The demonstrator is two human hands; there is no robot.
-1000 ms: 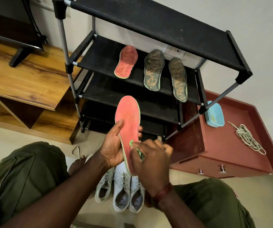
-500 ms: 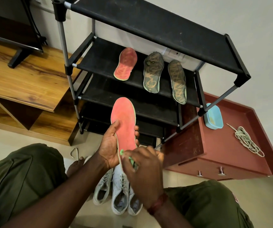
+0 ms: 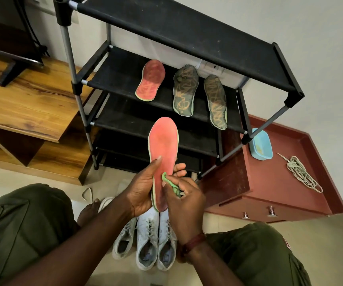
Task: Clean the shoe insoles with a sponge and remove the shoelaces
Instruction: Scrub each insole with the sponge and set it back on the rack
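Sponge (image 3: 167, 180) slid up the insole (image 3: 163, 141), seemingly pinched by right hand (image 3: 184, 203).

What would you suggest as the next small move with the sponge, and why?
Probably stroke the green sponge up toward the toe: the right hand presses it low on the red insole, which the left hand grips, and most of its surface lies above.

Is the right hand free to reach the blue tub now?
Probably: the right hand holds only the green sponge, and the blue tub sits uncovered, though the rack leg crosses its left edge.
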